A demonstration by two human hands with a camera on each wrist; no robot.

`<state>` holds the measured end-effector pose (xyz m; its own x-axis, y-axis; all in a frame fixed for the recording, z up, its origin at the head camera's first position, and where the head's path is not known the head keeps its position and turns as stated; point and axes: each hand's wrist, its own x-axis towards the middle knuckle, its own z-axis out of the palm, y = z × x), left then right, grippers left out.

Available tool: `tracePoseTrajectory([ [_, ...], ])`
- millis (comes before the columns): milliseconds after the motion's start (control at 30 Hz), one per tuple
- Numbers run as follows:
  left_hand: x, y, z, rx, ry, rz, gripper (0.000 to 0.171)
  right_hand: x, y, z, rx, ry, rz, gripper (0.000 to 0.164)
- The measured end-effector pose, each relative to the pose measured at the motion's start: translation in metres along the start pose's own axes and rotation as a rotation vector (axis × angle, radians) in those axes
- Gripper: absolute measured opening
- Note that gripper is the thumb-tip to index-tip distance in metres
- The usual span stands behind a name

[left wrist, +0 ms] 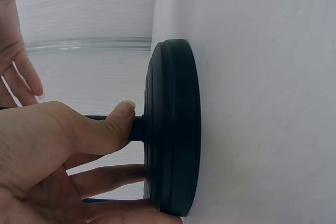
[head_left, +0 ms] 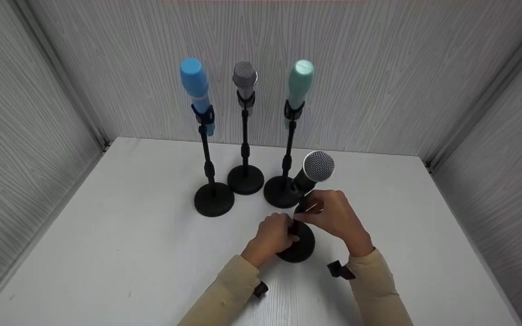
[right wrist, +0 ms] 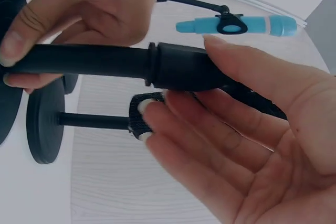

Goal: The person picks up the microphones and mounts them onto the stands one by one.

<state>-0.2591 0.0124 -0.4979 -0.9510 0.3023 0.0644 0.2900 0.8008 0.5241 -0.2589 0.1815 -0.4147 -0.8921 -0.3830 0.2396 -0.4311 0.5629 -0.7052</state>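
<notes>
A black microphone with a silver mesh head [head_left: 319,166] sits tilted in the clip of a short black desk stand, nearest to me. My left hand [head_left: 273,233] grips the stand's pole just above its round base [left wrist: 176,129], thumb against the pole and lower fingers touching the base. Higher up, my right hand [head_left: 331,213] pinches the thick collar [right wrist: 181,66] of the pole between thumb and fingers. The base stands flat on the white table [head_left: 152,253]. In the head view my hands partly hide the pole.
Behind stand three more microphones on black stands: a blue one [head_left: 193,81] at left, a silver-grey one [head_left: 245,76] in the middle, a mint-green one [head_left: 302,81] at right. The green one's base [head_left: 279,192] is close to the front stand. Grey wood-grain panels [head_left: 360,90] enclose the table.
</notes>
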Motion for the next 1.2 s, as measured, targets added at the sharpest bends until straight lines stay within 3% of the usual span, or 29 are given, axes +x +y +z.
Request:
tracePoseTrajectory([
  [200, 0.000, -0.001, 0.001, 0.000, -0.002, 0.009, 0.026, 0.000, 0.003, 0.005, 0.025, 0.025, -0.018, 0.016],
  [533, 0.001, -0.002, 0.001, 0.008, 0.021, 0.027, 0.023, 0.001, 0.007, 0.002, 0.086, -0.073, -0.041, 0.018],
  [933, -0.001, -0.002, 0.001, 0.016, 0.028, 0.041, 0.025, 0.003, 0.009, 0.013, 0.028, 0.056, -0.045, 0.019],
  [1200, 0.000, -0.002, 0.000, -0.001, 0.020, 0.041, 0.022, 0.003, 0.012, 0.009, 0.050, 0.000, -0.073, 0.013],
])
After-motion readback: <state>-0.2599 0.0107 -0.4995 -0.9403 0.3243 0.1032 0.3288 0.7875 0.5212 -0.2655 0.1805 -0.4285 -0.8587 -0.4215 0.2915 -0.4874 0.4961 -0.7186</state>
